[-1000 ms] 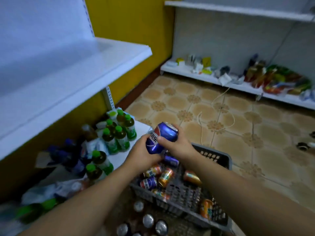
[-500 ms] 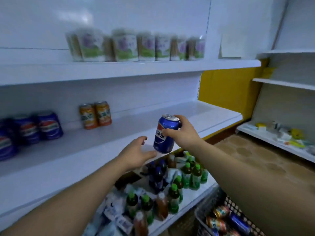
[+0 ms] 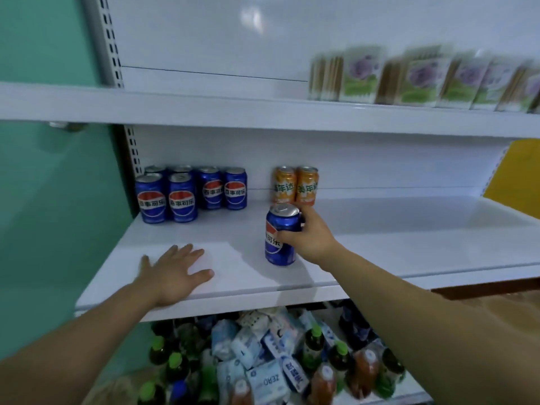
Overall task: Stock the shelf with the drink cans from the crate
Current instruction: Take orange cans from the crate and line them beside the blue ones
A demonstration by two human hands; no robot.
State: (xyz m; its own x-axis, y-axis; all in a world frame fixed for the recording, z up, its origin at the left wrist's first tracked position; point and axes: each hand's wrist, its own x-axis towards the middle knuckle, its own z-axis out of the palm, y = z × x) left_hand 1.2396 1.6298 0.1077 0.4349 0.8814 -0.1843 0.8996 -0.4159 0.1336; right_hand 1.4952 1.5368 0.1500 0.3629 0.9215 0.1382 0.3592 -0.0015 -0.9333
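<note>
Shelf (image 3: 380,238) now fills the view where the crate did a second ago: delivery is nearly done. Blue cans (image 3: 190,194) stand at its back left corner, two orange cans (image 3: 295,185) nearby. The held can (image 3: 279,241) seems to rest toward the front edge, with the fingers of the right hand (image 3: 311,236) wrapped round it. The left hand (image 3: 175,271) lies flat, released.

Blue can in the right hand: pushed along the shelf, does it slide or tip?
Probably slides: the shelf looks smooth and the can is upright. A push high up, where the right hand grips it, might tip it, since it's taller than wide. On its side it would likely roll.
</note>
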